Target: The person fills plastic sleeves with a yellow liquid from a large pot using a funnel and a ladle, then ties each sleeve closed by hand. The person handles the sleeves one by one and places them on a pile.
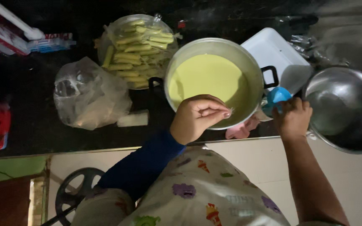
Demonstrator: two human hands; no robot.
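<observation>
While both hands (200,117) work at the near rim of the pot (214,46), I log the step as filling: pale yellow-green liquid (208,77) sits in the pot, and a blue funnel (276,97) is gripped just beside it.

Item 1, left hand: closed in a pinch, thumb against fingertips, on something thin and clear that I cannot identify; it may be a small plastic sleeve. Wrist bent inward, knuckles up, blue sleeve (141,165) running back to the body. It hangs over the pot's near edge, overlapping the liquid.

Item 2, right hand (292,117): wrapped around the blue funnel, fingers curled over its lower part, forearm bare and rising straight from the body. It sits just right of the pot, near the black handle (270,77).

Item 3, beyond the left hand: a bowl of filled yellow-green tubes (137,50) under loose plastic, and further left a crumpled clear bag (89,94).

Item 4, right of the right hand: a large steel bowl (344,109); beyond it, a white tray (275,52).

Item 5, between the hands, low: a pink object (241,130), partly hidden.

Judgement: the next move likely calls for seating the funnel's spout into whatever the left hand pinches, held steady and level over the pot so drips fall back in.
</observation>
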